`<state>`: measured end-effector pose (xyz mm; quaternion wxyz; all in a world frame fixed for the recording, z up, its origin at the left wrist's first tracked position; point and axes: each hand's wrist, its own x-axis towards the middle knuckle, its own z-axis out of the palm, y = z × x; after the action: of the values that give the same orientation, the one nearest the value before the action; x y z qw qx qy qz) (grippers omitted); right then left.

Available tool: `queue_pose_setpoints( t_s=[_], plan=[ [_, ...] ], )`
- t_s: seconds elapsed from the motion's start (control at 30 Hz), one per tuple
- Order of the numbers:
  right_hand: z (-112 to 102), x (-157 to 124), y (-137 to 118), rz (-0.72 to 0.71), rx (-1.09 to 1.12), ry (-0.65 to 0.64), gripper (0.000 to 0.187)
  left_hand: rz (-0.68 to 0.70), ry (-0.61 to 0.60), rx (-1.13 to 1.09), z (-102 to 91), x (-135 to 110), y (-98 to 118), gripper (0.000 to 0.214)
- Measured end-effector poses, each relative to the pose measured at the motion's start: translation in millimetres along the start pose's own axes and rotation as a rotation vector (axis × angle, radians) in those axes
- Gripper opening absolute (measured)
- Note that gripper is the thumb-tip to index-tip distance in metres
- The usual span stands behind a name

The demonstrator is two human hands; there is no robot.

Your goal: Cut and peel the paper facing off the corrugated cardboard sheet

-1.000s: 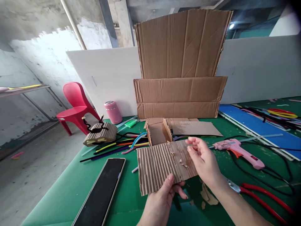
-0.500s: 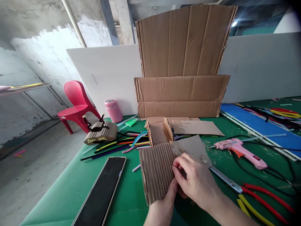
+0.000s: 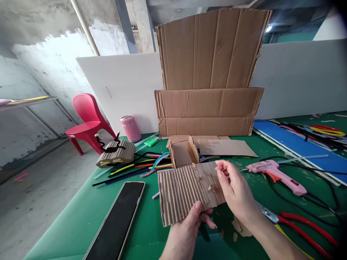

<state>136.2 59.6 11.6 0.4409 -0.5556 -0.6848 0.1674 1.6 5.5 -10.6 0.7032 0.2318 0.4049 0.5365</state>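
A piece of cardboard (image 3: 180,193) with exposed corrugated ridges sits low over the table in front of me. My left hand (image 3: 189,225) grips its lower edge, thumb on top and fingers underneath. At its right end, my right hand (image 3: 234,187) has its thumb and fingers closed on the edge near the upper corner; part of that end is hidden behind the hand. Small torn paper bits (image 3: 210,187) cling to the right portion. Loose paper scraps (image 3: 241,228) lie beneath my right wrist, close to scissors (image 3: 271,215) with red and yellow handles.
Left of the cardboard lies a phone (image 3: 116,222). Behind are a small open cardboard box (image 3: 185,153), pipe cleaners (image 3: 135,168) and a corrugated model (image 3: 116,155). A pink glue gun (image 3: 282,175) with its cable lies right. Large cardboard panels (image 3: 211,104) stand at the back.
The cardboard has tilted and its right portion has shifted left. My right hand has moved from its middle up to the right end, uncovering more ridges and the scraps on the table.
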Motion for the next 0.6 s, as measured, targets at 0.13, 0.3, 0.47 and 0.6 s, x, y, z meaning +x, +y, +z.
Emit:
queue_pose_setpoints(
  t_s=[0.13, 0.3, 0.47, 0.6],
  plan=[
    [2, -6, -16, -0.1, 0.008, -0.272, 0.008, 0.053, -0.046, 0.054, -0.9, -1, 0, 0.016],
    [8, -10, -31, -0.173, -0.168, -0.373, 0.013, 0.139, -0.02, 0.299, -2.2, -5, 1, 0.021],
    [11, -4, -10, -0.044, -0.073, -0.211, 0.017, 0.09, 0.0, 0.22, -2.7, -3, 0, 0.02],
    [6, -2, 1, 0.014, 0.012, -0.078, 0.014, 0.028, 0.021, 0.101, -2.8, 1, 1, 0.018]
  ],
)
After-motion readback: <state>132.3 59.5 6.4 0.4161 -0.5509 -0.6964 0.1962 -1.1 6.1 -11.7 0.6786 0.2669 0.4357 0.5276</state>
